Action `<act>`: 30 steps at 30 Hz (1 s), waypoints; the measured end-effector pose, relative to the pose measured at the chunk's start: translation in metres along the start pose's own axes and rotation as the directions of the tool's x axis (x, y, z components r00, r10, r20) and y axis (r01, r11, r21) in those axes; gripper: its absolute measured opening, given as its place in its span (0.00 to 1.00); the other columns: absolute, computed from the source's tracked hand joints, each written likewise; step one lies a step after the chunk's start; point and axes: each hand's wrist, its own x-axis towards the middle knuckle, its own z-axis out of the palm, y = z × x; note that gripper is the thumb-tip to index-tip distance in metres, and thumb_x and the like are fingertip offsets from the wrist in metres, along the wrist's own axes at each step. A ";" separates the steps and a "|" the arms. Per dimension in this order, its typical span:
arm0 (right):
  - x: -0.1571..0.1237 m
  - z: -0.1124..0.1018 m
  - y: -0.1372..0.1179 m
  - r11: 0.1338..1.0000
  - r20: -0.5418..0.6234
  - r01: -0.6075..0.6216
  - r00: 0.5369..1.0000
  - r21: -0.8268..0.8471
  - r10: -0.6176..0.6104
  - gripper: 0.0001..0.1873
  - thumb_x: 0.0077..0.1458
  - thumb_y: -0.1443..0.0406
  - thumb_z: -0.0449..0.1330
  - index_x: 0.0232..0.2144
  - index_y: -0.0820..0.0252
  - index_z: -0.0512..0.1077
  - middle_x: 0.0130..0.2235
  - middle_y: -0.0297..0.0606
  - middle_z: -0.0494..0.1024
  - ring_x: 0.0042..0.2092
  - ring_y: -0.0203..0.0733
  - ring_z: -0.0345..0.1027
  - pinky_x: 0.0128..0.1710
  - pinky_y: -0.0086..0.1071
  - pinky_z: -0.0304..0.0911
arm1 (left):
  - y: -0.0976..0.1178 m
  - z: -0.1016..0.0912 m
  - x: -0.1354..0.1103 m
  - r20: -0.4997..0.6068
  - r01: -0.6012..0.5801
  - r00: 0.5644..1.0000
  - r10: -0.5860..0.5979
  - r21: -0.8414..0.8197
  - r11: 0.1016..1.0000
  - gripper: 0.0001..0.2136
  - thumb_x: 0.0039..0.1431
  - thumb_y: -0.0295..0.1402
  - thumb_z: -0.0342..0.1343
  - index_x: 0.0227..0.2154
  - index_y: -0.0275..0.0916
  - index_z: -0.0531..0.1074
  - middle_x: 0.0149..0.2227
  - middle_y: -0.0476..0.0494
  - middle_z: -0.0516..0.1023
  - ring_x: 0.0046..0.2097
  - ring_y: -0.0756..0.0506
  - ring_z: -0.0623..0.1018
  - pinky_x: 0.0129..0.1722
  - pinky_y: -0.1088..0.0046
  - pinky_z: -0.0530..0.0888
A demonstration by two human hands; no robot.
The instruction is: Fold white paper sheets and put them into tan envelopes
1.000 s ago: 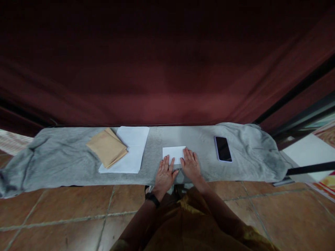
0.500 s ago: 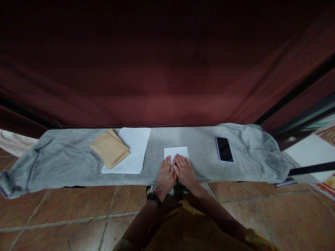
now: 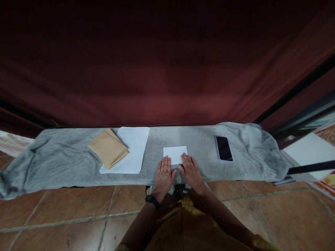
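Note:
A small folded sheet of white paper (image 3: 175,153) lies flat on the grey cloth right in front of me. My left hand (image 3: 164,176) rests palm down with its fingertips on the paper's near left corner. On the near right corner lie the fingertips of my right hand (image 3: 191,172), also flat. Both hands have their fingers stretched out and hold nothing. Between the two thumbs a strip of cloth shows. Whether the paper has one fold or more I cannot tell.
Several brown paper envelopes (image 3: 108,148) lie on a stack of white sheets (image 3: 136,150) to the left. A phone (image 3: 224,149) lies to the right. The grey cloth (image 3: 68,157) covers a narrow surface against a dark red panel (image 3: 157,108). Below is a tiled floor (image 3: 78,205).
My hands have moved apart along the paper's near edge, left hand to the left and right hand to the right. More of the paper now shows between them.

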 end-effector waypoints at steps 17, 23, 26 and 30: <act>-0.006 -0.002 0.012 0.996 -0.039 -0.013 0.999 -0.084 0.010 0.31 0.72 0.59 0.45 0.70 0.70 0.52 0.68 0.53 0.61 0.68 0.52 0.55 0.68 0.51 0.49 | -0.005 -0.006 -0.002 -0.078 0.134 0.988 -0.135 -0.009 0.991 0.27 0.73 0.39 0.40 0.68 0.27 0.55 0.69 0.27 0.60 0.71 0.36 0.57 0.69 0.48 0.59; -0.005 -0.002 0.012 0.996 -0.009 -0.028 1.000 -0.085 0.027 0.31 0.71 0.59 0.44 0.70 0.68 0.52 0.68 0.53 0.62 0.69 0.52 0.55 0.68 0.52 0.49 | 0.025 -0.002 0.029 -0.037 0.027 0.999 -0.031 -0.102 0.994 0.28 0.73 0.39 0.37 0.70 0.28 0.51 0.71 0.30 0.56 0.73 0.39 0.53 0.69 0.54 0.60; -0.004 -0.003 0.011 0.993 0.036 -0.039 0.998 -0.110 0.043 0.29 0.70 0.63 0.44 0.70 0.67 0.54 0.68 0.51 0.62 0.69 0.51 0.54 0.68 0.51 0.48 | 0.042 0.005 0.045 0.020 -0.034 0.999 0.037 -0.130 0.991 0.29 0.73 0.42 0.37 0.69 0.27 0.52 0.71 0.30 0.55 0.73 0.39 0.53 0.70 0.54 0.59; -0.004 -0.003 0.010 0.989 0.051 -0.052 0.997 -0.138 0.059 0.30 0.68 0.67 0.44 0.70 0.67 0.53 0.70 0.49 0.59 0.70 0.50 0.53 0.69 0.49 0.47 | 0.047 0.014 0.057 0.066 -0.062 0.995 0.071 -0.132 0.989 0.31 0.73 0.45 0.37 0.69 0.28 0.52 0.71 0.30 0.55 0.73 0.38 0.52 0.70 0.52 0.57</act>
